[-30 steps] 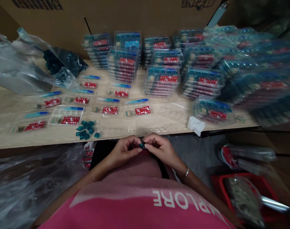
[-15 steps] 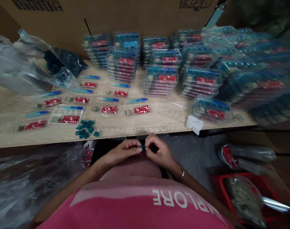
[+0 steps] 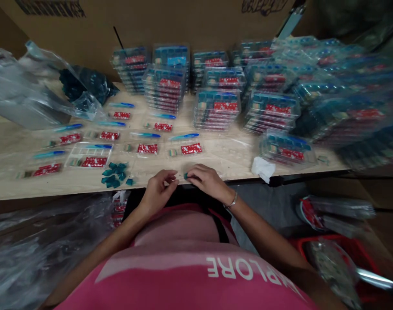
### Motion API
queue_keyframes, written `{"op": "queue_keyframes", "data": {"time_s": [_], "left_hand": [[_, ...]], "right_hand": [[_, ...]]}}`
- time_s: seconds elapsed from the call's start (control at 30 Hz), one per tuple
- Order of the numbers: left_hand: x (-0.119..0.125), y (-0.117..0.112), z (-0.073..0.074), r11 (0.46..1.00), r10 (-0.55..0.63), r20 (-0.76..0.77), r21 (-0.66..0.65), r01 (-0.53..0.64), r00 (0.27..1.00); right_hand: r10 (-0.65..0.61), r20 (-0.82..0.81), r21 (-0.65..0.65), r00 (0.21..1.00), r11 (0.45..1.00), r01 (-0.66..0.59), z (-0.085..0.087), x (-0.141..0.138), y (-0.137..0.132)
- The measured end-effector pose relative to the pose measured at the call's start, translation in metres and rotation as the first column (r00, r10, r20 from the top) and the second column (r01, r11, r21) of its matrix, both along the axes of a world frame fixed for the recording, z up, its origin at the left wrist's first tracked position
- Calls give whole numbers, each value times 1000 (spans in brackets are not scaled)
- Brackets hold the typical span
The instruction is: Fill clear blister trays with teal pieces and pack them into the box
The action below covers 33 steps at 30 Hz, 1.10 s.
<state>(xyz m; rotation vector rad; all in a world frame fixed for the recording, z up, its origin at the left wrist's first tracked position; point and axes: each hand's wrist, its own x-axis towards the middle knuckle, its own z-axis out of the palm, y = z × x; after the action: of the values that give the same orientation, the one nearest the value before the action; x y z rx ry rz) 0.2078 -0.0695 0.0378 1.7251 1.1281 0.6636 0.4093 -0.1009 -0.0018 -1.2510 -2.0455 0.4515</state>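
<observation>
A small dark-teal piece (image 3: 185, 176) shows at the fingertips of my right hand (image 3: 209, 181), which pinches it over the table's front edge. My left hand (image 3: 158, 189) is just to the left, its thumb and fingers apart and nothing visible between them. Left of that hand lies a pile of similar teal pieces (image 3: 114, 173), with one loose piece (image 3: 129, 181) beside it. Behind my hands sits a clear tray (image 3: 186, 160) that holds a blue pen (image 3: 185, 136), a red patterned packet (image 3: 191, 148) and a small pale block (image 3: 173, 153).
Several similar trays spread leftward. Stacks of filled clear boxes (image 3: 217, 111) stand at the back and right. A plastic bag of teal pieces (image 3: 86, 86) lies back left. A crumpled white tissue (image 3: 263, 169) rests near the front edge. A red basket (image 3: 348, 245) is below right.
Both hands have moved up and forward from near my lap to the table edge. They have separated, and the teal piece has stayed with my right hand.
</observation>
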Motion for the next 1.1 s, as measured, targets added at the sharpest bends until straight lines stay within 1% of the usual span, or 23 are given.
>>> {"op": "queue_keyframes", "data": {"time_s": [0.07, 0.1, 0.13, 0.17, 0.2, 0.23, 0.27, 0.3, 0.33, 0.37, 0.4, 0.47, 0.53, 0.6, 0.67, 0.73, 0.83, 0.93, 1.0, 1.07, 1.1], "left_hand": [[-13, 2, 1, 993, 21, -58, 113, -15, 998], [-24, 3, 3, 984, 53, -89, 173, -37, 995], [-38, 4, 5, 968, 112, -123, 238, -80, 986], [-55, 6, 7, 939, 203, -154, 310, -148, 967], [-74, 8, 10, 893, 316, -184, 388, -226, 931], [-93, 9, 13, 834, 428, -209, 466, -295, 879], [-110, 10, 15, 782, 508, -237, 531, -328, 828], [-125, 10, 16, 755, 542, -275, 574, -317, 794], [-136, 10, 15, 760, 526, -325, 594, -263, 786], [-142, 10, 12, 785, 472, -383, 592, -181, 794], [-144, 10, 7, 811, 402, -439, 578, -90, 804], [-138, 10, -6, 834, 295, -522, 549, 51, 800], [-130, 11, -19, 831, 277, -566, 547, 102, 776], [-125, 12, -28, 824, 291, -576, 556, 106, 764], [-126, 14, -32, 813, 306, -566, 574, 100, 766], [-129, 16, -33, 802, 306, -562, 588, 110, 769], [-132, 19, -29, 783, 288, -571, 602, 154, 769], [-131, 20, -27, 770, 262, -571, 610, 188, 778], [-129, 21, -28, 766, 263, -557, 617, 181, 788], [-127, 20, -31, 749, 301, -534, 645, 150, 790], [-126, 20, -34, 733, 331, -521, 667, 134, 787]], "right_hand": [[-1, -8, -7, 1000, 1000, 1, -4, 0, 2], [-3, -15, -7, 1000, 1000, 3, -5, -1, 1], [-6, -16, -7, 1000, 1000, 6, -5, -1, -1], [-12, -10, -8, 1000, 1000, 11, -5, -2, -3], [-20, 1, -8, 1000, 1000, 20, -5, -3, -5], [-29, 13, -12, 999, 999, 29, -4, -3, -7], [-38, 21, -15, 999, 999, 39, -4, -4, -7], [-45, 27, -14, 999, 999, 46, -4, -5, -8], [-52, 31, -7, 998, 999, 52, -4, -6, -7], [-59, 37, 9, 998, 998, 59, -3, -7, -7], [-69, 43, 32, 997, 997, 68, -1, -8, -7], [-99, 50, 92, 994, 991, 94, 3, -12, -7], [-116, 42, 138, 992, 984, 109, 9, -17, -8], [-100, 29, 160, 995, 983, 94, 16, -26, -9], [-55, 6, 164, 998, 985, 53, 21, -38, -7], [11, -19, 137, 1000, 991, -8, 23, -54, -1], [115, -15, 63, 993, 991, -114, 21, -84, 18], [184, 68, -18, 981, 983, -184, 20, -115, 42], [214, 147, -74, 966, 976, -205, 23, -133, 54], [228, 240, -124, 944, 971, -203, 27, -147, 62], [232, 282, -145, 931, 970, -197, 29, -152, 65]]}}
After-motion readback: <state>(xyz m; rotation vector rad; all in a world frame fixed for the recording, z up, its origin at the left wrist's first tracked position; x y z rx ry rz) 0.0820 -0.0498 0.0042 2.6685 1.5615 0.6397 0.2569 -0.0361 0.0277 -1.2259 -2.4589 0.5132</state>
